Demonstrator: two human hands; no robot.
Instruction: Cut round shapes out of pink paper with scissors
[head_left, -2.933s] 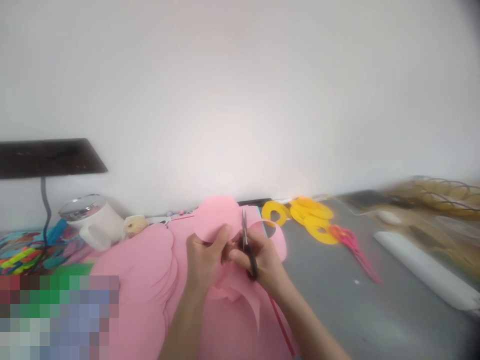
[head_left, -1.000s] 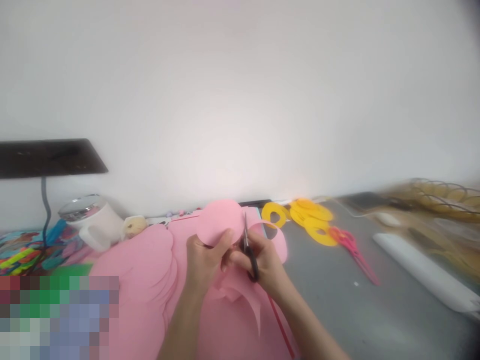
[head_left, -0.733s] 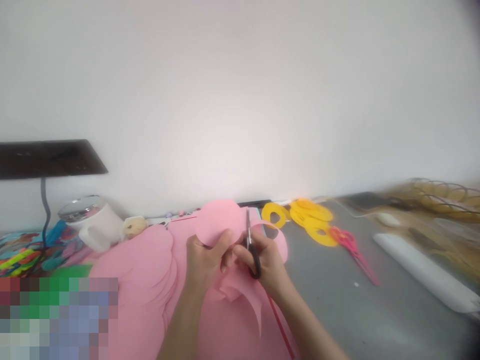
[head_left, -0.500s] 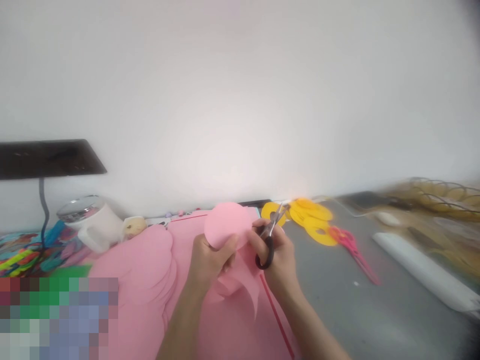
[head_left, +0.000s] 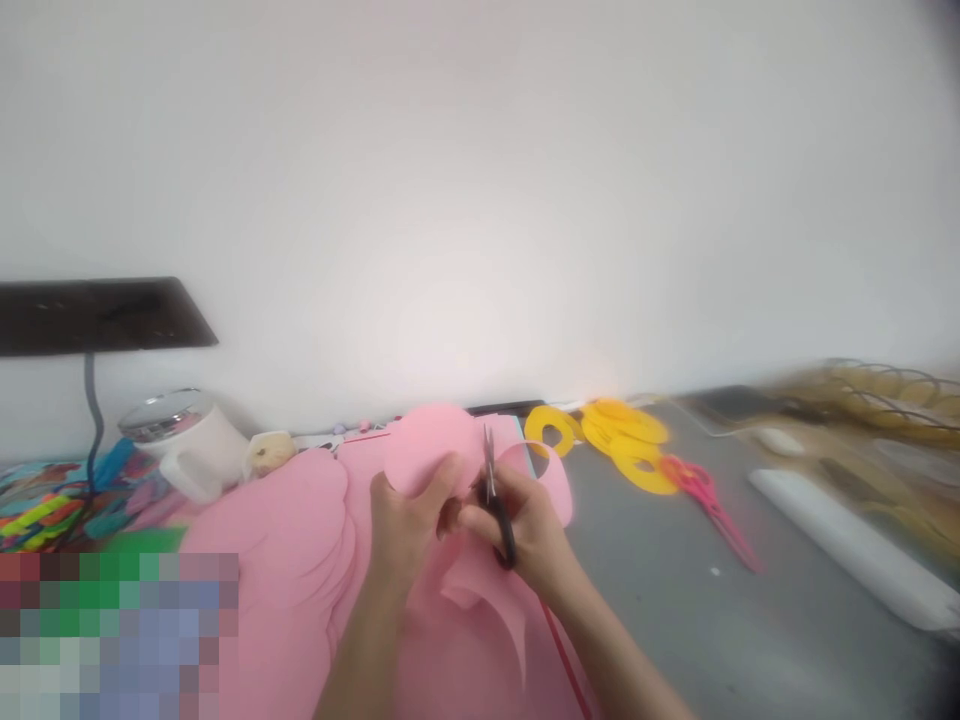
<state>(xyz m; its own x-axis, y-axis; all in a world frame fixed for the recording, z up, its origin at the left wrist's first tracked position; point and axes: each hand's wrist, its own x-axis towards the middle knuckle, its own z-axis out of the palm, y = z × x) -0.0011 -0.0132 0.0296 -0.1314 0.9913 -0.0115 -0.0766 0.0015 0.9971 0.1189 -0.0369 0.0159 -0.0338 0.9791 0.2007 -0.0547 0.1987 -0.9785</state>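
Note:
My left hand (head_left: 405,530) pinches a rounded piece of pink paper (head_left: 431,445) and holds it upright above the table. My right hand (head_left: 525,525) grips black-handled scissors (head_left: 495,505), blades pointing up at the paper's right edge. A curled pink strip (head_left: 555,480) hangs off to the right of the blades. Cut pink offcuts droop below both hands.
A stack of pink sheets (head_left: 300,540) covers the table under my arms. A white mug (head_left: 195,445) stands at the left, yellow paper rings (head_left: 626,440) and pink scissors (head_left: 709,505) at the right, with a white roll (head_left: 847,545) beyond them.
Half a second ago my right hand had swung the scissors out to the right, blades open. It has come back to the paper's edge with the blades upright.

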